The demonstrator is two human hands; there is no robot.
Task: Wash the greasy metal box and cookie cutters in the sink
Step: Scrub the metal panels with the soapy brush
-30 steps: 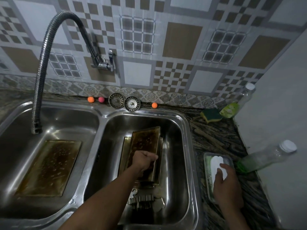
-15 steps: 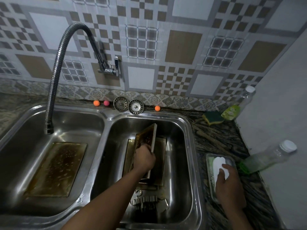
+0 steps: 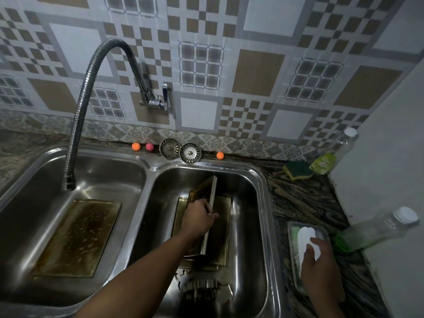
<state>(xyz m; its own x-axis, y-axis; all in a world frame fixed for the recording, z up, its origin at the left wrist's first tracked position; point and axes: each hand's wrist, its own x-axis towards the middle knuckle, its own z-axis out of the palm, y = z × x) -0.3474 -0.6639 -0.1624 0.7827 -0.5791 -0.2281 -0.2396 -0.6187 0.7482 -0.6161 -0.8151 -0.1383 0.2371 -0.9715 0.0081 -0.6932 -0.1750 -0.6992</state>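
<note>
With your left hand (image 3: 199, 220) clamped on the upper edge of the metal box (image 3: 204, 188), which stands tilted on its side in the middle of the right basin (image 3: 263, 203), brace its lower edge on the basin floor before scrubbing. Load the white pad (image 3: 304, 235) well; your right hand (image 3: 321, 265) curls over it in the tray (image 3: 292, 244) just right of that basin. The box looks brown, filmy and probably slippery; the cookie cutters (image 3: 202, 286) lie at the basin's near end.
</note>
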